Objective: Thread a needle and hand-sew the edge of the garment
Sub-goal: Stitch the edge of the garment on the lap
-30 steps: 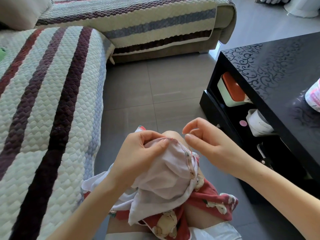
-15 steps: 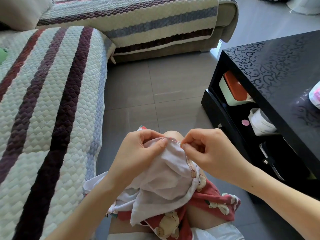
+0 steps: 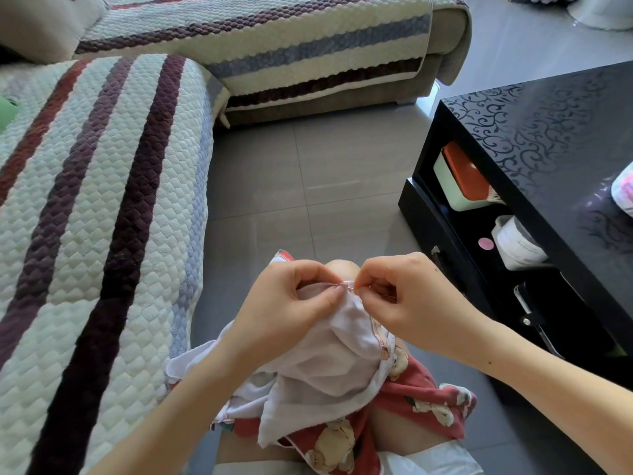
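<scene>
A red garment with a bear print and white inner lining (image 3: 329, 365) lies bunched over my knee. My left hand (image 3: 291, 303) grips its folded edge, thumb on top of the white cloth. My right hand (image 3: 400, 299) meets that edge from the right, thumb and forefinger pinched together at the hem (image 3: 349, 286), where a thin needle shows between the two hands. The thread is too fine to make out.
A quilted striped sofa (image 3: 102, 200) runs along the left and the back. A glossy black coffee table (image 3: 548, 138) stands at the right, with a green and orange box (image 3: 459, 180) and a white container (image 3: 517, 245) on its lower shelf. Grey floor tiles lie between.
My right hand came down from a raised position to the garment's edge and now pinches at the hem beside my left thumb. The left hand kept its grip.
</scene>
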Available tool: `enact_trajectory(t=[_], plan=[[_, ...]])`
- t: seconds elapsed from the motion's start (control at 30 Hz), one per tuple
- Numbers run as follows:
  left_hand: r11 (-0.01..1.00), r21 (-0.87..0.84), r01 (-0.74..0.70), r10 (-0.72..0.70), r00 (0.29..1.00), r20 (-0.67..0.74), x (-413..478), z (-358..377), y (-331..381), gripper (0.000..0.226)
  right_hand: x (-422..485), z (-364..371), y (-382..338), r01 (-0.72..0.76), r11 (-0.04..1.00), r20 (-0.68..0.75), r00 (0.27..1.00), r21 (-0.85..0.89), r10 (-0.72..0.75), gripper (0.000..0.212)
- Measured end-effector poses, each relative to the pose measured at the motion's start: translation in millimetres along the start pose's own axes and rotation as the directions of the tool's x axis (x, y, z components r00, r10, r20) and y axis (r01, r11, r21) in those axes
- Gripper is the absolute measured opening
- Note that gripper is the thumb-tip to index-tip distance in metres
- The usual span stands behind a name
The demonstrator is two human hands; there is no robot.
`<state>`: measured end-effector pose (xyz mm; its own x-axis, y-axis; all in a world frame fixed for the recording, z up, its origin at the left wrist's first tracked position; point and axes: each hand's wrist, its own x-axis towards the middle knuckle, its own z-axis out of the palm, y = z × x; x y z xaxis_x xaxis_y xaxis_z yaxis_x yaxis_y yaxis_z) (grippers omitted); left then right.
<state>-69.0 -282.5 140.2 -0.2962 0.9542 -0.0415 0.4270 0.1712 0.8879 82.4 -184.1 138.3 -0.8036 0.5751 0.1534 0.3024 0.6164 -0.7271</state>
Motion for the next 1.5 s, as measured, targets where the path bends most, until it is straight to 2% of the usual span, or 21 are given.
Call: enact_trajectory(t=[0.13, 0.23, 0.4, 0.6, 0.77, 0.93, 1.03, 1.2, 1.33, 1.43, 1.5], plan=[[0.999, -0.025, 0.048, -0.048, 0.999, 0.017, 0, 1, 4, 0.008, -2, -2, 1, 0.001, 1.0, 0.004, 1.0, 0.013, -0.002, 0.014], [0.989, -0.07, 0.132, -0.131, 0.991, 0.01, 0, -1, 1, 0.023, -5, -7, 3, -0.03, 0.998, -0.017, 0.999, 0.059, 0.031, 0.014], [0.974, -0.116, 0.193, -0.194, 0.981, 0.005, 1, 1, 3, 0.009, -7, -13, 3, -0.086, 0.975, 0.022, 0.996, 0.203, 0.084, 0.019], [0.929, -0.234, 0.286, -0.265, 0.957, 0.118, 1, -1, 5, 0.013, -9, -13, 5, -0.154, 0.887, 0.046, 0.988, 0.435, 0.149, 0.022], [0.884, -0.33, 0.331, -0.276, 0.94, 0.202, 1, -4, 9, 0.018, -9, -13, 5, -0.191, 0.82, 0.052, 0.98, 0.54, 0.194, 0.013], [0.855, -0.394, 0.338, -0.263, 0.936, 0.232, 2, -6, 11, 0.018, -7, -17, 4, -0.209, 0.774, 0.102, 0.977, 0.598, 0.185, 0.014], [0.823, -0.453, 0.344, -0.252, 0.934, 0.251, 2, -7, 11, 0.018, -8, -18, 4, -0.244, 0.721, 0.149, 0.97, 0.648, 0.194, 0.023], [0.769, -0.519, 0.374, -0.227, 0.918, 0.325, 3, -3, 15, 0.019, -4, -14, 1, -0.267, 0.645, 0.202, 0.964, 0.716, 0.175, 0.023], [0.741, -0.567, 0.36, -0.235, 0.93, 0.283, 6, -3, 19, 0.015, -2, -13, 5, -0.278, 0.652, 0.231, 0.96, 0.706, 0.159, 0.006], [0.739, -0.566, 0.365, -0.255, 0.929, 0.267, 5, -5, 17, 0.016, -6, -15, 15, -0.321, 0.684, 0.247, 0.947, 0.656, 0.207, 0.017], [0.747, -0.556, 0.365, -0.262, 0.93, 0.258, 5, -2, 17, 0.016, -6, -14, 16, -0.302, 0.692, 0.214, 0.953, 0.656, 0.213, 0.017]])
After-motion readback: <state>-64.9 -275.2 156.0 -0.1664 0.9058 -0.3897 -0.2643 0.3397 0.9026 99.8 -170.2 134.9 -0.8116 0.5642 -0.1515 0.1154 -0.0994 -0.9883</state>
